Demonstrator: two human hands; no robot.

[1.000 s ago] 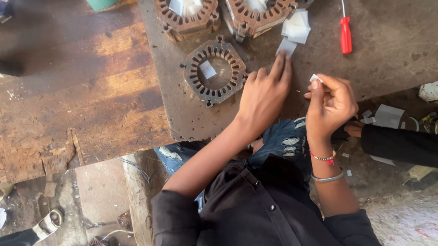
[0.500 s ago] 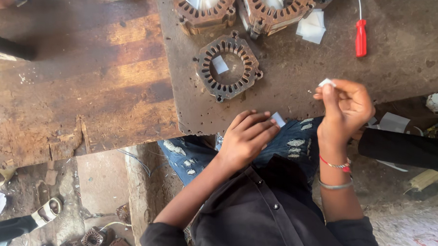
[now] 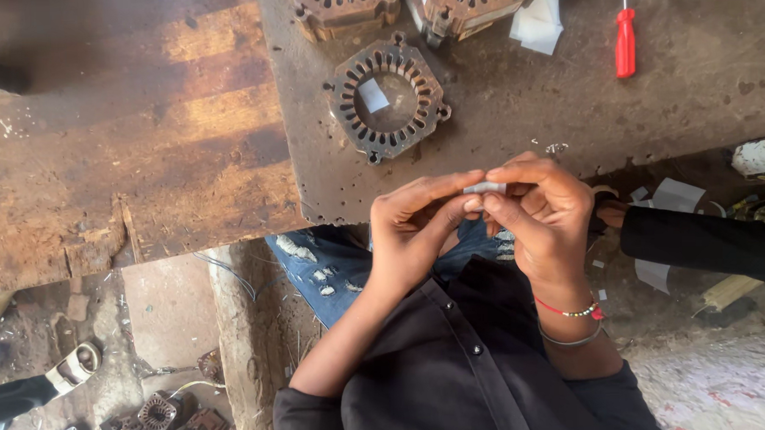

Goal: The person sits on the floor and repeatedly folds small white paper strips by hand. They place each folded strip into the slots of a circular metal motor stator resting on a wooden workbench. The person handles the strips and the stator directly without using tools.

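My left hand (image 3: 421, 226) and my right hand (image 3: 543, 209) meet above my lap, just off the near edge of the metal bench top (image 3: 514, 109). Together their fingertips pinch a small white paper slip (image 3: 486, 188). On the bench ahead lies a rusty ring-shaped stator core (image 3: 389, 98) with slots around its inside and a white paper piece in its middle.
Two more stator cores (image 3: 341, 4) sit at the far edge, beside a stack of white paper pieces (image 3: 539, 25) and a red-handled screwdriver (image 3: 625, 41). A wooden bench (image 3: 117, 131) lies left. Another person's dark sleeve (image 3: 705, 242) reaches in from the right. More cores (image 3: 156, 414) lie on the floor.
My left hand drew back from the paper stack on the bench with a white slip. It has now joined my right hand, and both hold a slip above my lap.
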